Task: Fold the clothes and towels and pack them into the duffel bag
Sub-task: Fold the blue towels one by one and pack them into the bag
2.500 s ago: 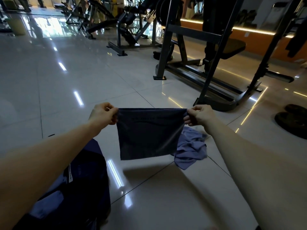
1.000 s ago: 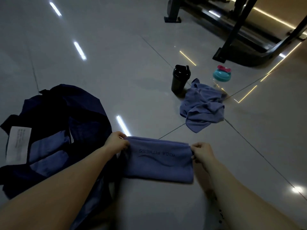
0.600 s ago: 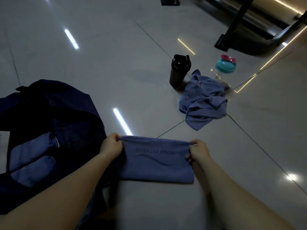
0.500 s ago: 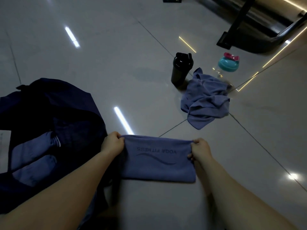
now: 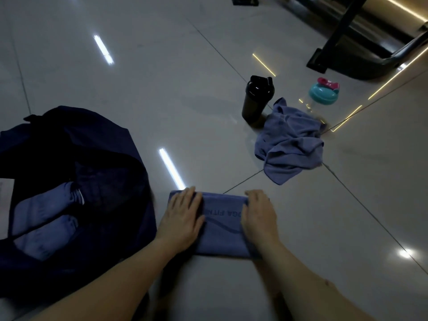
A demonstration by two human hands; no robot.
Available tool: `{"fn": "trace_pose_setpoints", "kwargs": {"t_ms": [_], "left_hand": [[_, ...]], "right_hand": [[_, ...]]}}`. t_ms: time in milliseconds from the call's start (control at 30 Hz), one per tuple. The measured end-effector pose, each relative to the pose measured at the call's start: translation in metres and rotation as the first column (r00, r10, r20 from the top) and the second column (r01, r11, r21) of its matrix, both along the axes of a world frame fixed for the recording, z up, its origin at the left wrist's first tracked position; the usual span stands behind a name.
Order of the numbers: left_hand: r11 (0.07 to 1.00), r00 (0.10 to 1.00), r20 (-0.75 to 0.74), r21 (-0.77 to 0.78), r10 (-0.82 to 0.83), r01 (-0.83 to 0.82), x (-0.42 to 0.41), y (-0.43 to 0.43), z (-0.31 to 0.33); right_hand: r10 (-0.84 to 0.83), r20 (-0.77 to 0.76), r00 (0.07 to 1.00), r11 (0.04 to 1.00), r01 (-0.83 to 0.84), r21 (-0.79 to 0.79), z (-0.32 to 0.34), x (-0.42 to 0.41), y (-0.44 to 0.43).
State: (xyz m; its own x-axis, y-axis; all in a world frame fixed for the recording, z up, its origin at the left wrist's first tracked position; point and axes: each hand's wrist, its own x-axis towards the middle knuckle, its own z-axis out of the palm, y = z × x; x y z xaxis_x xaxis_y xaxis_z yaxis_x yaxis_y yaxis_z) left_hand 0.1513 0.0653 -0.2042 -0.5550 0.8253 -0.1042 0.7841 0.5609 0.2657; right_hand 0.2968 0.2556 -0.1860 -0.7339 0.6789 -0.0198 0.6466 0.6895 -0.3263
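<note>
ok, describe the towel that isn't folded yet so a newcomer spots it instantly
Start at the black gym machine frame at the top right; before it stand a black shaker bottle and a teal-lidded bottle. The blue towel lies just in front of them. Unlike the folded towel nearer the camera, it is a crumpled heap.

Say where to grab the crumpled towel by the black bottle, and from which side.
Probably pinch the near corner of the crumpled towel, coming from your side: it lies flat and free, while the black bottle and teal bottle stand at its far edge.
</note>
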Motion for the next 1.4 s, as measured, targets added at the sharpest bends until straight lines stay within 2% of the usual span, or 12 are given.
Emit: {"fn": "trace_pose_setpoints", "kwargs": {"t_ms": [67,133,367,467,533,600,767,900,1067,1167,1300,1400], "left_hand": [[0.994,0.997,0.024,-0.081,-0.068,0.07,0.011,-0.008,-0.018],[0.992,0.997,-0.006,-0.105,-0.076,0.075,0.013,-0.017,-0.027],[0.984,0.995,0.034,-0.153,0.094,-0.088,0.011,-0.026,-0.018],[0.984,0.992,0.031,-0.134,0.122,-0.117,0.009,-0.018,-0.008],[0.982,0.985,-0.009,-0.08,0.174,-0.174,0.005,-0.01,0.004],[0.962,0.966,-0.006,-0.084,0.259,-0.259,-0.001,-0.003,0.019],[0.889,0.897,0.102,-0.217,0.431,-0.403,-0.009,0.005,0.036],[0.739,0.724,0.171,-0.273,0.668,-0.616,0.004,0.006,0.034],[0.71,0.672,0.233,-0.266,0.703,-0.652,0.012,0.001,0.022],[0.746,0.674,0.321,-0.248,0.665,-0.618,0.012,-0.007,0.029],[0.757,0.633,0.453,-0.164,0.628,-0.633,0.005,-0.015,0.044],[0.756,0.579,0.554,-0.149,0.598,-0.637,-0.018,-0.014,0.065]], "right_hand": [[0.161,0.101,0.982,0.987,-0.161,-0.011,-0.021,0.007,-0.026],[0.219,0.212,0.953,0.975,-0.224,0.0,-0.037,0.027,-0.037],[0.057,0.333,0.941,0.994,-0.084,0.068,-0.04,0.063,-0.017],[-0.002,0.283,0.959,0.992,-0.034,0.121,-0.023,0.034,-0.011],[0.05,0.244,0.968,0.991,-0.079,0.111,-0.012,0.01,-0.005],[0.163,0.253,0.954,0.981,-0.184,0.059,-0.002,-0.014,-0.003],[0.42,0.243,0.874,0.906,-0.39,-0.162,0.01,-0.067,-0.025],[0.469,0.264,0.843,0.881,-0.423,-0.214,0.012,-0.103,-0.035],[0.529,0.328,0.783,0.844,-0.441,-0.307,0.017,-0.136,-0.038],[0.517,0.349,0.781,0.831,-0.36,-0.424,0.021,-0.14,-0.033],[0.341,0.154,0.927,0.746,-0.167,-0.645,0.035,-0.131,-0.017],[0.238,0.073,0.968,0.672,-0.111,-0.732,0.059,-0.123,0.003]]}}
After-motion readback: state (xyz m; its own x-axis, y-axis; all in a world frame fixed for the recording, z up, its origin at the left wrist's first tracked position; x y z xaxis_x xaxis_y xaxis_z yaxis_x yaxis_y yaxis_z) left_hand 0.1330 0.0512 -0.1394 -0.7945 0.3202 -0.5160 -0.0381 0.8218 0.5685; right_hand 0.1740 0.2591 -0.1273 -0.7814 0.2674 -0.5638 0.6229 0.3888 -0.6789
